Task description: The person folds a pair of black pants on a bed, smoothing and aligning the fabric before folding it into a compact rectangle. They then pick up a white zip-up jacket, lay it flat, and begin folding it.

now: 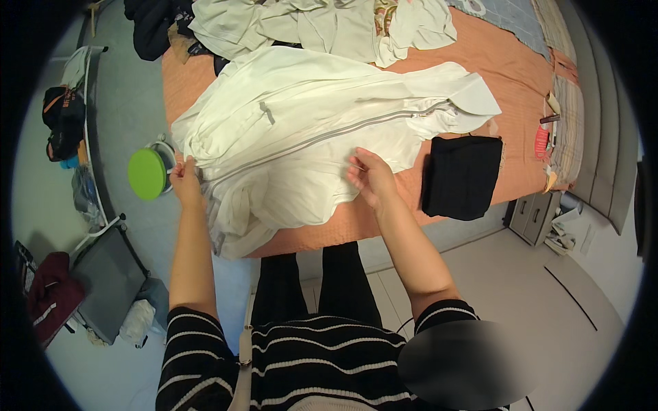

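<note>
Jacket (301, 130), white, zip-front, lies spread flat on the bed (521, 75), front side up, zip line running diagonally from the hem by the left hand to the collar at upper right. Flat and opened out like this, the whole front panel is reachable from the bed's near edge where the person stands.

Left hand (185, 179) is clenched on the hem corner at the bed's near-left edge, fabric pinched between thumb and fingers. That grip anchors the corner, which reads as keeping the cloth taut along the zip.

Right hand (369, 177) hovers over the lower front panel, fingers loosely curled, palm partly up. It looks to pinch a small bit of fabric or a thread (too small to tell), otherwise it carries nothing. It sits near the middle of the garment, well apart from the left, so the two span the near half of the jacket.

Lower hem spills over the bed edge in folds, since the jacket is wider than the free strip of mattress.

Black folded garment (460, 177) lies just beside the jacket's right side, near the bed's corner, squared off and out of the way. Pile of pale clothes (322, 27) sits at the far side of the bed, unfolded. Green round lid (147, 173) is on the floor at left, close to the left hand but not touched.
</note>
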{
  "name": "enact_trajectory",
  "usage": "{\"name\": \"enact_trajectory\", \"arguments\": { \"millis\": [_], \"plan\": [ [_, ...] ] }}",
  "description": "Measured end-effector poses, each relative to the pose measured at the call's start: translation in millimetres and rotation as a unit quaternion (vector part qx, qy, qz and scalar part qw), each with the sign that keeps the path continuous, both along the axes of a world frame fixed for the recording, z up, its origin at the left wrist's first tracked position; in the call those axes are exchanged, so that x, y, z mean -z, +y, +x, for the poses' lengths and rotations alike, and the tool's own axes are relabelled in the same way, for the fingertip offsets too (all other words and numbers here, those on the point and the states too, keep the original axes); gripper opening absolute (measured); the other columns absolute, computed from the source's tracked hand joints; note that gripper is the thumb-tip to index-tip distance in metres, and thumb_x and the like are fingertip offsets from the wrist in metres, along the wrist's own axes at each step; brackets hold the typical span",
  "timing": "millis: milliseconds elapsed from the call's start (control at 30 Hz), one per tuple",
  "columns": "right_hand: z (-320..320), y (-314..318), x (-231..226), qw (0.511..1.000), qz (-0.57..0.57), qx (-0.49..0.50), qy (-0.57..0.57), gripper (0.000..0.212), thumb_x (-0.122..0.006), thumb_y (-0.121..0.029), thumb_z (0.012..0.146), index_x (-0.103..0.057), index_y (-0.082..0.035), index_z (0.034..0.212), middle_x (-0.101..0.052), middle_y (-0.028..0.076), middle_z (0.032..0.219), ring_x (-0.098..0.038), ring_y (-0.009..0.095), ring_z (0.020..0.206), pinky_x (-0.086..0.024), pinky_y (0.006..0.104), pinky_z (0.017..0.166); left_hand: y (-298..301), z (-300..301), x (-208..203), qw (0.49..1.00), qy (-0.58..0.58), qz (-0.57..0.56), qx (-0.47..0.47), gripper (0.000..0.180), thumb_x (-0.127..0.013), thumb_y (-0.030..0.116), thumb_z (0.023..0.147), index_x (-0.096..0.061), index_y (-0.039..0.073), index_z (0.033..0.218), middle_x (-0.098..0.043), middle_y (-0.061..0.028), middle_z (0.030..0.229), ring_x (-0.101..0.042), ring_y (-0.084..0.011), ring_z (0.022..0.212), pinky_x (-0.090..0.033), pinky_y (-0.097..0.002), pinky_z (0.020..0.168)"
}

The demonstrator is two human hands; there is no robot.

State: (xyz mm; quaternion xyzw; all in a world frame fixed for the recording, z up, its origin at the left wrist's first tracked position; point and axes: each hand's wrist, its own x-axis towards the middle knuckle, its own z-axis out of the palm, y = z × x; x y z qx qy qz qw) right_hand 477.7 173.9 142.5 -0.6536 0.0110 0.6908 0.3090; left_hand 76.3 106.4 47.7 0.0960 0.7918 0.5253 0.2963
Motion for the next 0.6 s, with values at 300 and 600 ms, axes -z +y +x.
{"name": "enact_trajectory", "arguments": {
  "millis": [300, 600],
  "plan": [
    [6, -84, 27, 0.985, 0.035, -0.131, -0.107, 0.016, -0.056, -0.011, 0.091, -0.055, -0.004, 0.106, -0.058, 0.004, 0.083, -0.055, 0.011, 0.063, -0.046, 0.0226, 0.057, -21, 12, -20, 0.98, -0.126, -0.134, 0.071, 0.02, -0.069, 0.025, 0.086, -0.062, 0.006, 0.084, -0.053, 0.0043, 0.07, -0.042, -0.0065, 0.06, -0.034, -0.0222, 0.056],
    [-39, -121, 23, 0.971, 0.003, -0.238, -0.025, 0.018, -0.061, -0.011, 0.088, -0.058, -0.002, 0.103, -0.058, 0.002, 0.082, -0.054, 0.01, 0.066, -0.045, 0.0226, 0.064, -37, -26, -16, 0.984, -0.077, -0.105, 0.125, 0.016, -0.067, 0.019, 0.088, -0.062, 0.004, 0.091, -0.06, 0.0012, 0.078, -0.051, -0.0071, 0.065, -0.04, -0.0221, 0.058]
  ]
}}
